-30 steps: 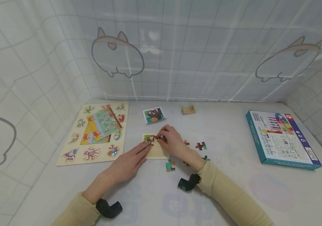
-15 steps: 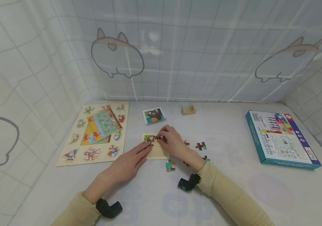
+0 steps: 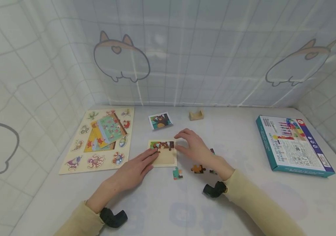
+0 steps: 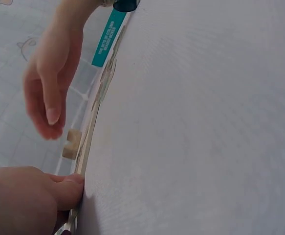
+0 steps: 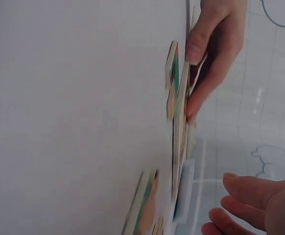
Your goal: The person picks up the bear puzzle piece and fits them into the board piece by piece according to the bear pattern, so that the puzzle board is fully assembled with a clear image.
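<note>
A small wooden puzzle tray [image 3: 165,161] lies in the middle, with bear-picture pieces [image 3: 164,146] along its far side. My left hand [image 3: 134,171] rests on the tray's left side, fingers stretched across the surface and thumb at the edge. Just right of the tray, my right hand [image 3: 196,149] hovers with parted, lightly bent fingers and nothing between them; the right wrist view shows the fingers [image 5: 245,186] apart from the thumb. Loose jigsaw pieces lie nearby: a green one [image 3: 177,173] in front, an orange-brown one [image 3: 198,168] and others partly hidden by the right forearm.
A bear picture card [image 3: 160,121] and a small notched wooden block [image 3: 196,115] stand behind the tray. On the left lies a sea-animal board [image 3: 67,166] with picture puzzles [image 3: 112,126] on top. A teal-edged box [image 3: 294,144] sits at the right.
My right hand has come off the pieces at the tray's far side and moved right, uncovering the bear's head and the upper right corner. The left hand has stayed put.
</note>
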Demonstrator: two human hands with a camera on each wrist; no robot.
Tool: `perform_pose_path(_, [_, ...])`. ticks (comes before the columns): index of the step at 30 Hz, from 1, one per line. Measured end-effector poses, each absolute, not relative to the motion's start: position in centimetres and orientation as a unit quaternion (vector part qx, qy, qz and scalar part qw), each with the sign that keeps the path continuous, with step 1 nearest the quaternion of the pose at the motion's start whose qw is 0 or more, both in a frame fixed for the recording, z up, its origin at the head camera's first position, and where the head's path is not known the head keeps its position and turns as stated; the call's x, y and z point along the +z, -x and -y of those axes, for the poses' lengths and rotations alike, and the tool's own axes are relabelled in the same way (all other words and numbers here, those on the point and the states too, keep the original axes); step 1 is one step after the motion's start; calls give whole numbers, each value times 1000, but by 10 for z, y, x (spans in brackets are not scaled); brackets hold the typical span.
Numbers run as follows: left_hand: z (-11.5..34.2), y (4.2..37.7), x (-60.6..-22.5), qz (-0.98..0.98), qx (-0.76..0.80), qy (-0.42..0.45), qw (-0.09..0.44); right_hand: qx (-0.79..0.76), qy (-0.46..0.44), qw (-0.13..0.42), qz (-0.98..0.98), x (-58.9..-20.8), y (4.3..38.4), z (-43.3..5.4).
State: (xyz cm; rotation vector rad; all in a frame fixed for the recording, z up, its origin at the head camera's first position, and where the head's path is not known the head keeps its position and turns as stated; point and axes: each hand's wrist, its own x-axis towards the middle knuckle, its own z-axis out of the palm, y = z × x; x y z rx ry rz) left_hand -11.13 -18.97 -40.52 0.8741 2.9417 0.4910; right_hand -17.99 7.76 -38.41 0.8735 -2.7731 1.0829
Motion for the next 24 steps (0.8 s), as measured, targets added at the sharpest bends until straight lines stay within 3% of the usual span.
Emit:
perform_pose_path(12, [189, 111, -404, -946, 174, -273, 27, 370, -255, 9, 893, -390, 170, -139])
perform_pose_path(24, [190, 112, -405, -946, 173, -272, 31, 363, -263, 2, 894, -404, 170, -154])
